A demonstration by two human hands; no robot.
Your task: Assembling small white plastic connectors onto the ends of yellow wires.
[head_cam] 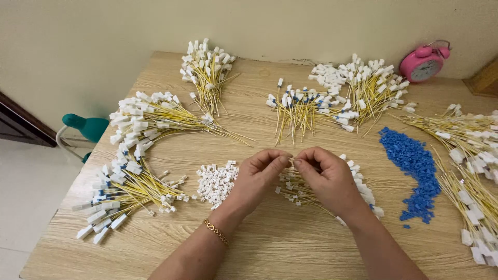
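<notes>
My left hand (258,176) and my right hand (327,175) meet over the middle of the wooden table (270,243). Their fingertips pinch together on a thin yellow wire with a small white connector (291,160). Under my right hand lies a bundle of yellow wires with white plugs (363,189). A small heap of loose white connectors (215,181) sits just left of my left hand. A gold bracelet (215,231) circles my left wrist.
Several bundles of yellow wires with white plugs ring the table: left (124,181), upper left (150,116), top (206,67), centre back (301,106), upper right (371,85), right edge (474,171). Blue plastic pieces (413,168) form a pile at right. A pink alarm clock (425,62) stands by the wall.
</notes>
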